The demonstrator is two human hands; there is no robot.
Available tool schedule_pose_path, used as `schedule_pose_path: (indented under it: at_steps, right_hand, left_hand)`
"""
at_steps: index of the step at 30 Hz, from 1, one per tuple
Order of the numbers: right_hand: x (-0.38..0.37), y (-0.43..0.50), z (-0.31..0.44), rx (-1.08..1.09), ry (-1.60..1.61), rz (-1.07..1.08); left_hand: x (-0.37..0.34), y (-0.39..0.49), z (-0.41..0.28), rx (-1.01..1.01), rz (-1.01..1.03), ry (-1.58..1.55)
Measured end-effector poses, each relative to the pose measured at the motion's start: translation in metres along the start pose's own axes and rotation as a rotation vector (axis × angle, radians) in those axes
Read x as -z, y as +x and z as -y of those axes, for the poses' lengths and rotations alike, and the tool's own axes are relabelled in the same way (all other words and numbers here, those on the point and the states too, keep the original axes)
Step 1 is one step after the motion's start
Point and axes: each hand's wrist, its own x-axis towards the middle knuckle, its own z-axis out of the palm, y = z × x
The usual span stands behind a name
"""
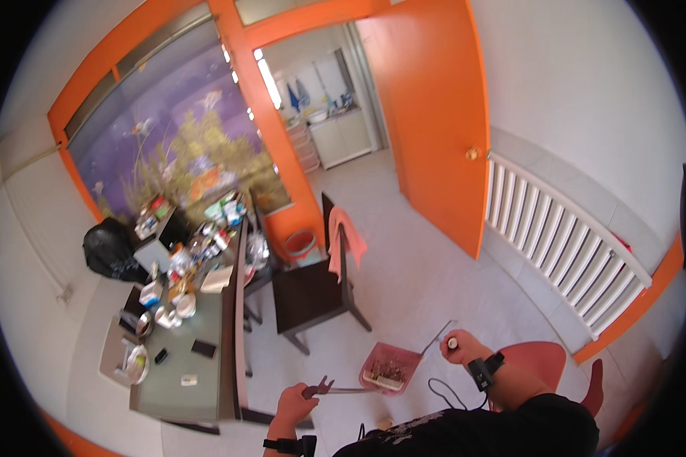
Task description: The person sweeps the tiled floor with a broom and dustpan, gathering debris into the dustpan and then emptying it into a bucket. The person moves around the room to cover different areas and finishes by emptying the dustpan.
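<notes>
My left hand (pixel 294 403) is closed around a brown handle with a forked end (pixel 323 386). From it a thin metal rod (pixel 349 391) runs to the near edge of a pink dustpan (pixel 370 365). Grey-brown debris (pixel 391 371) lies in the pan, along with a cream comb-like strip (pixel 383 381). My right hand (pixel 462 345) grips a stick (pixel 452 343), seen nearly end-on with a pale tip. Another thin rod (pixel 437 338) slants from the pan's right side towards this hand; where it ends is unclear.
A dark chair (pixel 308 294) with a pink cloth (pixel 344 240) stands ahead. The cluttered glass-topped desk (pixel 177 388) is on the left. A red chair (pixel 534 363) sits by my right arm, near a white radiator (pixel 560 240). An orange door (pixel 434 114) stands ajar; a black cable (pixel 443 388) hangs near me.
</notes>
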Motion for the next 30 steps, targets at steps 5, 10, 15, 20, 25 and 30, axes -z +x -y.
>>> schedule_pose_path:
  at_steps: [5,10,15,20,25,30]
  right_hand:
    - [-0.031,0.036,0.035,0.057,0.125,-0.035]
    - [-0.075,0.061,0.057,0.201,-0.153,0.177]
    - [-0.090,0.070,0.090,0.890,-1.534,0.289]
    - [-0.084,0.151,0.165,0.018,0.019,0.005]
    - [-0.051,0.200,0.252,0.456,-1.137,0.264]
    - [-0.081,0.229,0.344,-0.060,-0.633,-0.020]
  left_hand:
    - [-0.012,0.111,0.011,-0.222,0.002,0.064]
    - [0.006,0.217,-0.009,-0.282,0.117,0.044]
    - [0.003,0.303,-0.051,-0.460,0.128,-0.104]
    - [-0.023,0.403,-0.080,-0.570,0.145,-0.246]
    - [-0.010,0.468,-0.146,-0.395,0.275,0.015]
    - [0.003,0.518,-0.229,-0.384,0.181,0.047]
